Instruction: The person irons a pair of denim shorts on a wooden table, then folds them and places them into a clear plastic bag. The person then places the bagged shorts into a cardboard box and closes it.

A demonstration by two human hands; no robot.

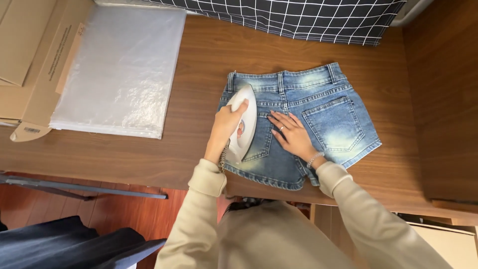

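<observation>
My wooden table (199,65) carries: denim shorts (318,109) laid flat near my edge, a stack of clear plastic bags (119,69), flattened cardboard boxes (30,55). Checked dark cloth (298,17) overlaps the far edge.

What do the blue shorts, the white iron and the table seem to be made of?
The shorts look like faded blue denim: visible seams, stitched pockets, frayed hems. The iron, gripped by the left hand, appears to be smooth glossy white plastic. The table shows brown wood grain, matte; it may be wood or laminate.
</observation>
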